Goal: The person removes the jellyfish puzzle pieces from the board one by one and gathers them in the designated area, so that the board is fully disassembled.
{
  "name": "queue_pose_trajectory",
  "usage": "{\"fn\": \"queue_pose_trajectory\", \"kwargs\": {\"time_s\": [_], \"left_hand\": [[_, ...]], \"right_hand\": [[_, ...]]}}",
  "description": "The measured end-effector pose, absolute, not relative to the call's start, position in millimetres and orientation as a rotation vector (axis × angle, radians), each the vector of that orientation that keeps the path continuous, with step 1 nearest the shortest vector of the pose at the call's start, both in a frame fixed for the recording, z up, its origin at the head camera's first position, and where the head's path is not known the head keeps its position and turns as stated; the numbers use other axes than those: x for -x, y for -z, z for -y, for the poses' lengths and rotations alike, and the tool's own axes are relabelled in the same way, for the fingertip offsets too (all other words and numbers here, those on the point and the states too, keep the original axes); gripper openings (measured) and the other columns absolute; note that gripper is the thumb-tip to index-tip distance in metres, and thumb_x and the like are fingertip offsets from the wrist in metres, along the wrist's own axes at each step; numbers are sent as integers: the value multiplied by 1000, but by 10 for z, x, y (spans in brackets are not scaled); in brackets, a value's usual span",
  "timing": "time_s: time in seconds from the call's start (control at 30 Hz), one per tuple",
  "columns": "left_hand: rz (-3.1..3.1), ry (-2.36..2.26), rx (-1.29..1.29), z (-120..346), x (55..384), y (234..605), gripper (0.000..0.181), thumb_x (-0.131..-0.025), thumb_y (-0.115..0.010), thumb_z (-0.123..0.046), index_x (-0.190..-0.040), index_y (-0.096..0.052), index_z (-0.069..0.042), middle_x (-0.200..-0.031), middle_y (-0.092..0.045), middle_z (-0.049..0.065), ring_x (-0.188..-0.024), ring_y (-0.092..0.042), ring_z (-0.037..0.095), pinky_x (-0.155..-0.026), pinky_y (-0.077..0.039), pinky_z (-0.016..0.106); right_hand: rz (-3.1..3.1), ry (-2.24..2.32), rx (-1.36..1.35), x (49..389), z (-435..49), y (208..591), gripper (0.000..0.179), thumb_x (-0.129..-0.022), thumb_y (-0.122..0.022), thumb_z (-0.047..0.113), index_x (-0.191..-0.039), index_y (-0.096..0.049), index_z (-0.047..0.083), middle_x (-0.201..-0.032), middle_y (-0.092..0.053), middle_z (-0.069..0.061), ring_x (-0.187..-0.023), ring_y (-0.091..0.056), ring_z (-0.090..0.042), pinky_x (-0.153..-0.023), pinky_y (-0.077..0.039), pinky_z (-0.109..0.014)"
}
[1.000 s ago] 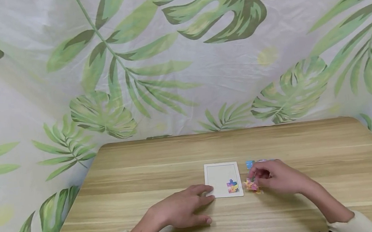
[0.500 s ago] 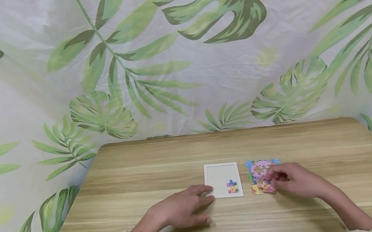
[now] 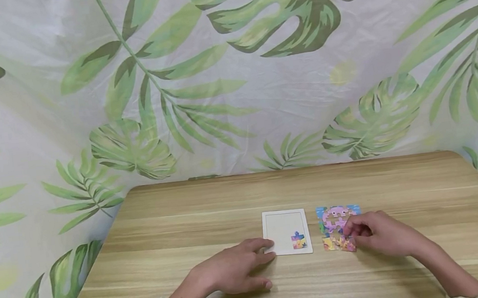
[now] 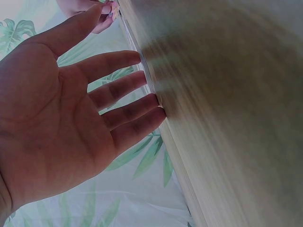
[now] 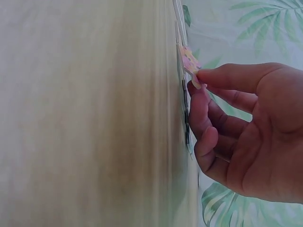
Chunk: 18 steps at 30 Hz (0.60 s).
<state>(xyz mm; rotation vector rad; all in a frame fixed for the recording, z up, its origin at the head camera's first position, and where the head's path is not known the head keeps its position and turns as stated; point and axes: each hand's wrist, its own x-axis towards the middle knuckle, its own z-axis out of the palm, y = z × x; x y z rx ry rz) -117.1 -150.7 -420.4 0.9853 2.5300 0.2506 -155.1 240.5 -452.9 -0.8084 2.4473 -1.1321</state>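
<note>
My right hand [image 3: 381, 233] pinches a pink and yellow jigsaw puzzle piece [image 5: 190, 60] between thumb and forefinger, tilted at the near right corner of a group of pieces. That group [image 3: 332, 213] shows a pink cartoon creature with eyes on blue. A yellow piece [image 3: 330, 244] sits at its near left. My left hand [image 3: 236, 266] lies with fingers spread, its fingertips on the left edge of a white puzzle tray [image 3: 276, 226]. In the tray's near right corner lie colourful joined pieces [image 3: 299, 241]. The left palm [image 4: 57, 109] holds nothing.
A wood-grain table [image 3: 184, 214] bears everything. Behind it hangs a pale cloth [image 3: 231, 81] printed with green leaves. The tray and the loose group stand side by side with a narrow gap between.
My right hand has moved right with the pinched piece, from beside the tray to the group's near right corner, uncovering the pink creature. The left hand has stayed put.
</note>
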Motion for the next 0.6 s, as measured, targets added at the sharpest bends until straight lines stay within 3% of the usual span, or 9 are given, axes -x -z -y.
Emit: {"fn": "queue_pose_trajectory", "kwargs": {"time_s": [0.23,0.6], "left_hand": [[-2526,-253,-977,1501,1163,4198,64,-103,-69,-52,-157,-58,-19,-171,-42,0,-158,-41,22,-125,-44,41],[-2533,-242,-986,1500,1165,4200,64,-103,-70,-51,-157,-58,-19,-171,-42,0,-158,-41,23,-126,-43,41]], "right_hand": [[-2479,1079,826,1533,-2388,4532,5,-102,-71,8,-105,-74,11,-89,-70,6,-77,-56,1,-66,-50,-21],[-2570,1014,812,1530,-2344,4520,9,-97,-76,8,-100,-77,17,-92,-72,10,-81,-58,3,-70,-53,-21]]}}
